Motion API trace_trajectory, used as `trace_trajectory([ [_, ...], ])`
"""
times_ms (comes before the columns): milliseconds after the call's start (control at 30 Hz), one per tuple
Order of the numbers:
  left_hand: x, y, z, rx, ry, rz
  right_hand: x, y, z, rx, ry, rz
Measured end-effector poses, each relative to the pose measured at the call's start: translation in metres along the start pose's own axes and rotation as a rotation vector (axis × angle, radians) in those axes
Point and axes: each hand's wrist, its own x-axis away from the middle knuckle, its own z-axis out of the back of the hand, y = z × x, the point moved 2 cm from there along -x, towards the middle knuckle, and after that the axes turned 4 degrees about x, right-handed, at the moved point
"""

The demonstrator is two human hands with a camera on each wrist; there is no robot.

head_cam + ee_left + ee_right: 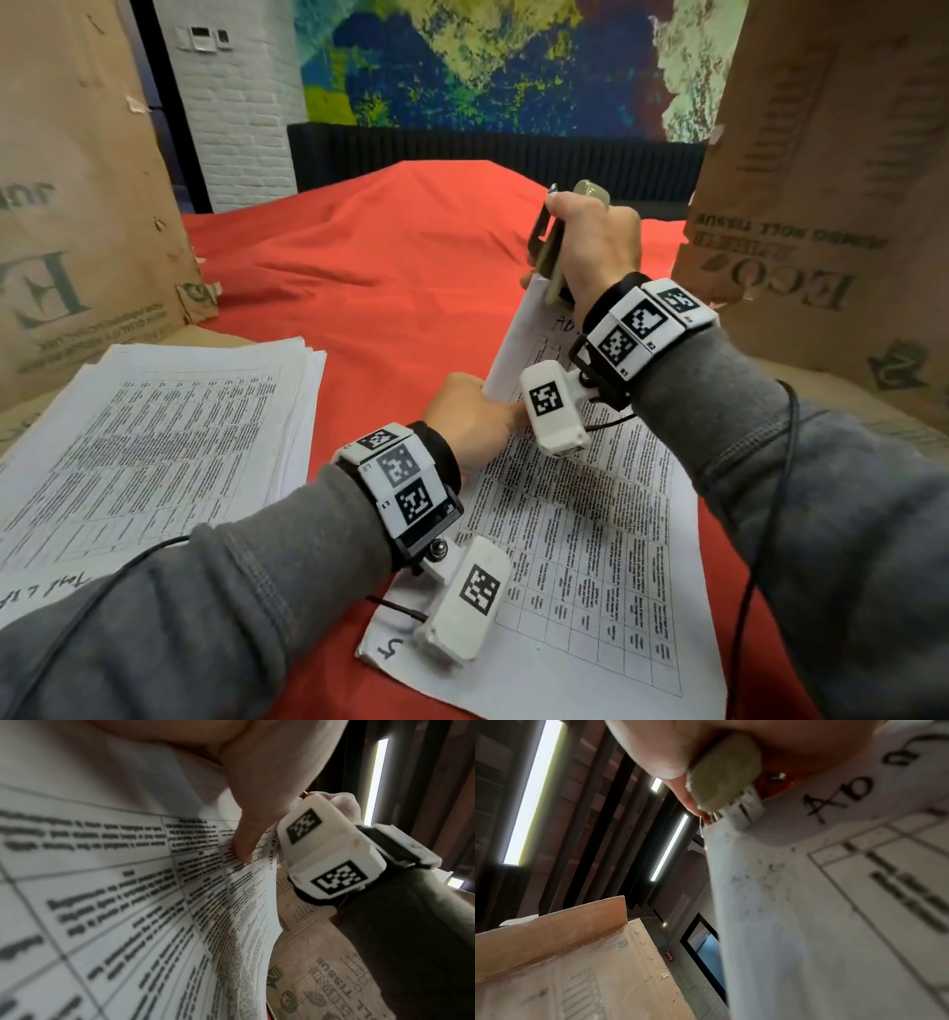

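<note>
A stapled-size set of printed sheets (580,519) with a table grid lies on the red cloth, its far corner lifted. My left hand (475,411) pinches the set's left edge, with the thumb (257,811) on the top sheet (128,882). My right hand (585,241) grips an olive-green stapler (549,252) held upright at the raised far corner. In the right wrist view the stapler (723,774) has its metal mouth over the corner of the sheets (808,902), beside handwritten letters. The fingers under the paper are hidden.
A thick stack of printed papers (154,437) sits at the left. Tall cardboard boxes stand at the left (77,180) and the right (821,180). The red cloth (385,267) covers the table back to a dark radiator.
</note>
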Motion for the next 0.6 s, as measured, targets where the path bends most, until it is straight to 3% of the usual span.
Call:
trace_trajectory([
  [333,0.0037,0.0039,-0.0041,-0.126,0.047,-0.023,0.0057,-0.0076,-0.0032,0.001,0.041,-0.037],
  [600,0.0036,0.0023,-0.0046,-0.079,0.055,-0.027,0.0073,-0.0081,0.0002,0.007,0.045,-0.058],
])
